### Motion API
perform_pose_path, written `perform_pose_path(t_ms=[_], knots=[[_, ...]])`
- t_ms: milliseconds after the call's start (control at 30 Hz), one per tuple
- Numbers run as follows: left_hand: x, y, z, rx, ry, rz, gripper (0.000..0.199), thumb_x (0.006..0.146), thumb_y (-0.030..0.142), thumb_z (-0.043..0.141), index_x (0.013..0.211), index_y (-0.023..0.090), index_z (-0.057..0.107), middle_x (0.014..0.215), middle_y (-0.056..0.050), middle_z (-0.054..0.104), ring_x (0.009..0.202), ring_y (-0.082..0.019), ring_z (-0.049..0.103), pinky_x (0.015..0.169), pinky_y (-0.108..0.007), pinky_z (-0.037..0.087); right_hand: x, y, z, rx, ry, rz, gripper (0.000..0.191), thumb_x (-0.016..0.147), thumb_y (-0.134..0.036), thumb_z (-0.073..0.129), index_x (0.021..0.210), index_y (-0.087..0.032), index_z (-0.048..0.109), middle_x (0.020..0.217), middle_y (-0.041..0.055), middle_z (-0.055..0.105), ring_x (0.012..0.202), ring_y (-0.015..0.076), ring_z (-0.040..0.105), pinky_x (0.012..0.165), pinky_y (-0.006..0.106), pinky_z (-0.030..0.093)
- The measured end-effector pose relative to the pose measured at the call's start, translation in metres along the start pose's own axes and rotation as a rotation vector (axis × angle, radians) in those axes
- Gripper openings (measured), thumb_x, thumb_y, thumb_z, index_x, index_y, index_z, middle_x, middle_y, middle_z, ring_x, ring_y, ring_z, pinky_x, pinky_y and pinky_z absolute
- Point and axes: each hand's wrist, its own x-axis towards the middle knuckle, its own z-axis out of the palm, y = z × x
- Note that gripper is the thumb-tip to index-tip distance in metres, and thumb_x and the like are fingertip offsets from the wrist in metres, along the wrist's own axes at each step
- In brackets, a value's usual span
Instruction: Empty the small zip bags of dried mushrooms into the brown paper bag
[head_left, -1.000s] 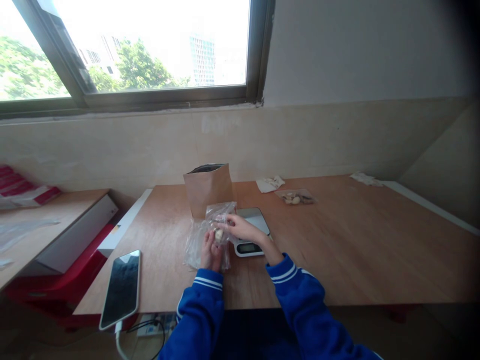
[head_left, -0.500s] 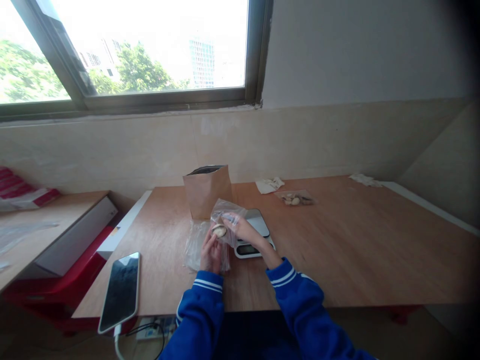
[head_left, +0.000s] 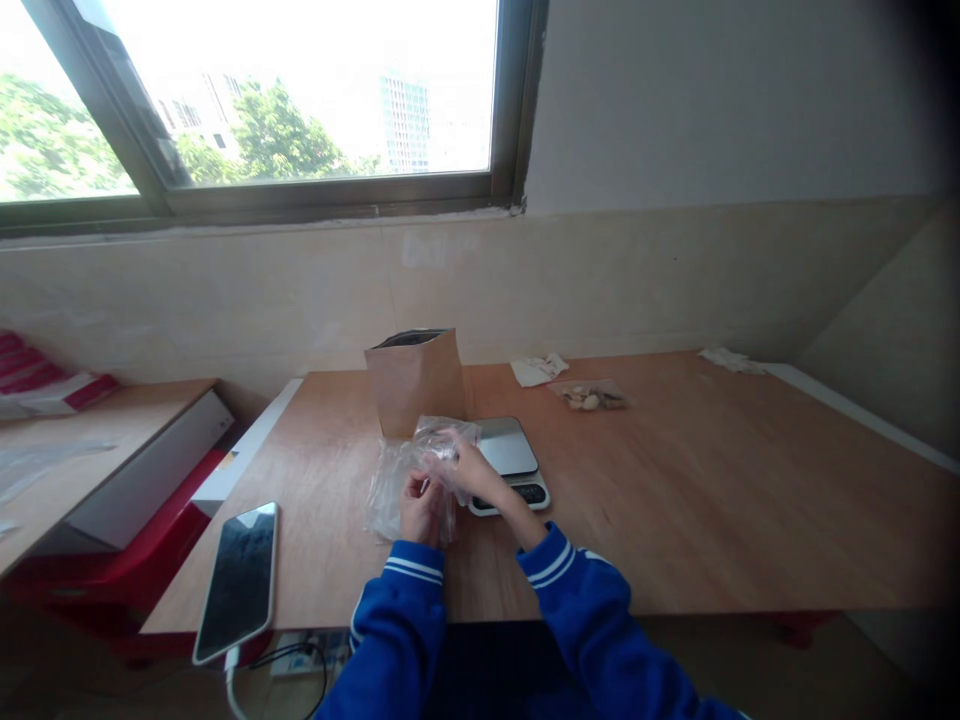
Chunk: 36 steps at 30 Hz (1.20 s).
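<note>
A clear plastic bag is between my two hands, in front of the brown paper bag. My left hand pinches the bag's near side with thumb and fingers. My right hand grips the bag from the right, its fingers partly covered by the film. Beneath my hands lies a pile of clear plastic bags. Just right of them is a white kitchen scale with a silver plate, partly behind my right forearm. No pale slice shows between my hands.
A bag of pale slices and a crumpled tissue lie at the back of the table. A phone with a cable sits at the left front edge. Another tissue is at the far right.
The pale round slice at my left fingers is out of sight. The plastic bag has sunk lower and flatter, and my right hand has shifted slightly left, uncovering more of the scale.
</note>
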Motion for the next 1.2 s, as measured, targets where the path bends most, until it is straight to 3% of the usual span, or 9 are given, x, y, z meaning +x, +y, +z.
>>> perform_pose_path(t_ms=[100,267,433,633,733,867,933,1067,1200], knots=[[0.002,-0.001,-0.002,-0.02,0.014,0.025,0.032,0.059,0.016,0.08,0.066,0.016,0.049,0.064,0.004,0.062,0.053,-0.007,0.058,0.053,-0.016,0.044,0.002,0.0,0.009,0.019,0.111,-0.018,0.026,0.08,-0.031,0.061,0.103,-0.02,0.059,0.1,0.0064,0.068,0.093,0.0211,0.064,0.086,0.036,0.049],[0.005,0.001,-0.003,-0.076,0.056,0.007,0.022,0.067,0.016,0.074,0.071,0.016,0.052,0.075,0.001,0.067,0.068,-0.009,0.065,0.068,-0.019,0.051,0.006,-0.001,0.005,0.032,0.217,-0.049,0.015,0.08,-0.023,0.055,0.093,-0.018,0.061,0.088,0.0055,0.067,0.083,0.0184,0.064,0.078,0.031,0.051],[0.006,0.006,-0.001,-0.172,0.204,-0.075,0.012,0.079,0.005,0.056,0.08,0.017,0.057,0.076,-0.001,0.07,0.07,-0.011,0.068,0.069,-0.022,0.055,-0.001,-0.014,-0.021,0.007,-0.105,-0.134,0.018,0.08,-0.024,0.058,0.097,-0.017,0.062,0.095,0.0057,0.067,0.087,0.0171,0.063,0.076,0.028,0.049],[0.007,0.009,0.0,-0.207,0.237,-0.093,0.016,0.083,0.006,0.052,0.092,0.015,0.062,0.088,-0.005,0.072,0.086,-0.015,0.069,0.079,-0.024,0.055,0.001,-0.045,-0.068,-0.136,-0.485,-0.018,0.032,0.081,-0.045,0.061,0.096,-0.017,0.063,0.083,0.0021,0.065,0.068,0.0126,0.057,0.051,0.02,0.045],[0.009,0.008,-0.001,-0.21,0.249,-0.101,0.016,0.083,0.006,0.054,0.093,0.015,0.063,0.086,-0.005,0.073,0.087,-0.016,0.07,0.081,-0.025,0.055,0.022,-0.068,-0.081,-0.104,-0.331,-0.172,0.034,0.082,-0.048,0.059,0.099,-0.019,0.06,0.089,0.003,0.065,0.074,0.0132,0.059,0.06,0.022,0.049],[0.008,0.008,-0.001,-0.207,0.256,-0.112,0.011,0.083,0.009,0.056,0.091,0.014,0.063,0.086,-0.007,0.072,0.085,-0.016,0.07,0.078,-0.026,0.057,0.076,-0.097,-0.078,-0.043,0.202,-0.472,0.033,0.089,-0.048,0.049,0.11,-0.022,0.048,0.102,0.0044,0.061,0.089,0.0146,0.061,0.079,0.026,0.05],[0.007,0.008,0.0,-0.197,0.252,-0.117,0.01,0.083,0.011,0.057,0.09,0.015,0.063,0.089,-0.007,0.072,0.086,-0.017,0.07,0.078,-0.028,0.057,0.108,-0.105,-0.072,-0.055,0.346,-0.601,0.034,0.091,-0.049,0.045,0.114,-0.023,0.043,0.106,0.0055,0.056,0.092,0.0146,0.06,0.082,0.028,0.05],[0.006,0.008,-0.001,-0.172,0.244,-0.124,0.01,0.085,0.012,0.055,0.089,0.017,0.063,0.091,-0.007,0.071,0.091,-0.019,0.069,0.082,-0.03,0.056,0.158,-0.101,-0.06,-0.253,0.388,-0.721,0.031,0.095,-0.043,0.038,0.117,-0.022,0.041,0.114,0.0091,0.047,0.103,0.017,0.055,0.095,0.034,0.045],[0.006,0.007,-0.003,-0.165,0.214,-0.134,0.012,0.085,0.011,0.054,0.087,0.018,0.064,0.091,-0.007,0.071,0.089,-0.018,0.069,0.082,-0.031,0.056,0.174,-0.083,-0.052,-0.475,0.312,-0.685,0.023,0.097,-0.029,0.038,0.115,-0.018,0.044,0.11,0.0116,0.049,0.109,0.0207,0.049,0.099,0.037,0.04]])
